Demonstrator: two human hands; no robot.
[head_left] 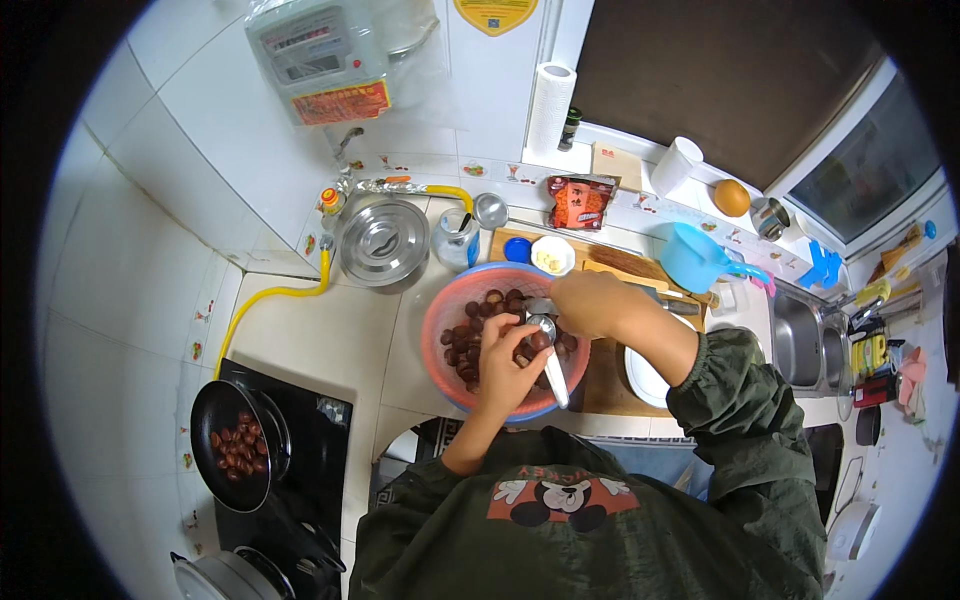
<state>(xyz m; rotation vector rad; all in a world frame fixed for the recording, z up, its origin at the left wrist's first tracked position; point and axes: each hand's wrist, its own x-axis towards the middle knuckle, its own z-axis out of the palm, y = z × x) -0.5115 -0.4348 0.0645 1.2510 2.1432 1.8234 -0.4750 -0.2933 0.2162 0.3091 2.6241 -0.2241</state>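
Head view: dark green garment (600,540) nearest. Pink basket (432,338) of chestnuts (463,345) stands on the bench (315,325) just beyond it. Over the basket, left hand (508,362) is partly curled, thumb and fingertips pinching a single chestnut (540,341). Right hand (592,305) is closed at the upper end of a metal tool with a pale handle (557,382); its exact grip is hidden. The tool meets the pinched chestnut closely; contact cannot be confirmed. Left: frying pan (215,405) on black stove (327,385), reddish-brown chestnuts inside. Right: white plate (642,375), partly under the forearm. Farther back: lidded pot (385,245), jar (453,248), blue dipper (690,258), red packet (580,203). Farthest: paper roll (550,110) and white cup (677,166) at the window.
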